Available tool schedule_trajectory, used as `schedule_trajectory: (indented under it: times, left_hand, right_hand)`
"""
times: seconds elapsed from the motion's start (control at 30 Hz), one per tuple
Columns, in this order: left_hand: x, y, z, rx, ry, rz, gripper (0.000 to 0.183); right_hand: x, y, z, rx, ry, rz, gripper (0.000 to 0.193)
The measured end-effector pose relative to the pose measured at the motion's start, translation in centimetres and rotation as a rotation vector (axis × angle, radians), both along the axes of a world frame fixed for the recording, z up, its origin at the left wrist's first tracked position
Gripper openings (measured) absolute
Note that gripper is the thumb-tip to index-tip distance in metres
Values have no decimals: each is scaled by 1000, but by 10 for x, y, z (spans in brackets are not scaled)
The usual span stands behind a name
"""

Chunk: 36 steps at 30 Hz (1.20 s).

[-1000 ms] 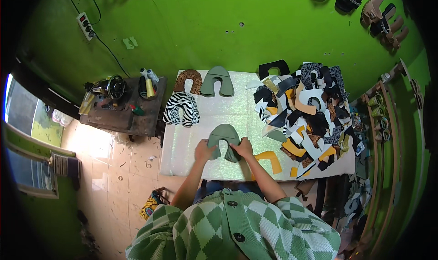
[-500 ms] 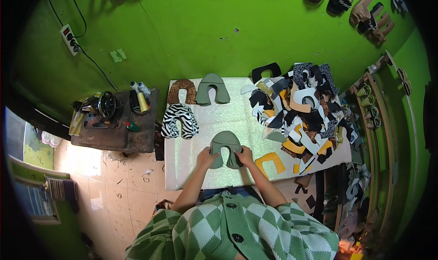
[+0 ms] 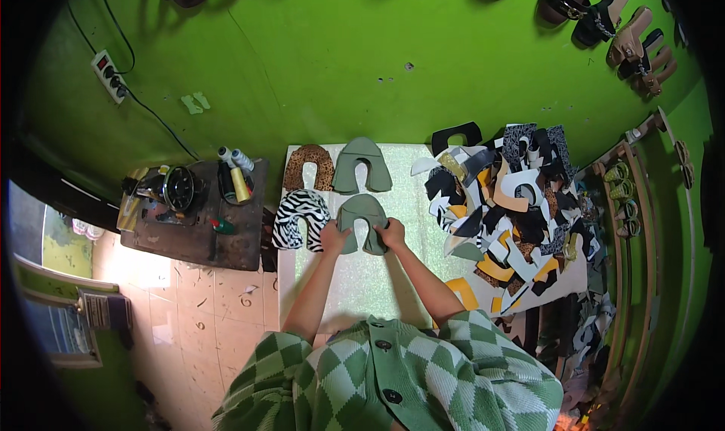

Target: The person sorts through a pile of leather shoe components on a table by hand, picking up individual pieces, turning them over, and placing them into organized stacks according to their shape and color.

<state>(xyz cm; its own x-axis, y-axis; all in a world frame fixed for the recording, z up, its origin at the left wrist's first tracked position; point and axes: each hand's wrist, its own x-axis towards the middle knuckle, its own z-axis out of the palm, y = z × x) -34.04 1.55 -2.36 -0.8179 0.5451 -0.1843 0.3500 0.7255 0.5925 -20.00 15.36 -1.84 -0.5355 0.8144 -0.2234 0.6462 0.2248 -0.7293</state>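
My left hand and my right hand grip the two legs of a grey-green U-shaped shoe-upper piece, its arch pointing away from me. A similar grey-green U-shaped piece lies just beyond it, close to its top edge. Left of that sits a leopard-print U-shaped piece. A zebra-print U-shaped piece lies beside my left hand, nearly touching it. All rest on the pale, shiny tabletop; whether the held piece touches the surface I cannot tell.
A big heap of cut scraps covers the table's right side, with a yellow piece at its near edge. To the left stands a sewing machine on a dark table with thread cones. A wooden rack with sandals is at right.
Both hands have carried the grey-green piece away from me and slightly left, up beside the zebra-print piece and below the other grey-green one. The view has shifted a little.
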Motion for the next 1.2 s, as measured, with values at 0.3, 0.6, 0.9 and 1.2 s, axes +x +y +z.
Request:
schedule_trajectory:
  times: [0.3, 0.6, 0.9, 1.2]
  left_hand:
    - [14, 2, 11, 119, 75, 27, 49]
    - [61, -23, 59, 199, 232, -37, 64]
    - [207, -63, 50, 233, 192, -137, 34]
    - [289, -19, 27, 170, 12, -176, 21]
  right_hand:
    - [-2, -6, -5, 108, 186, -93, 50]
    - [112, 41, 4, 165, 236, 132, 30]
    - [351, 66, 27, 373, 211, -286, 22]
    - [342, 39, 40, 97, 139, 203, 27]
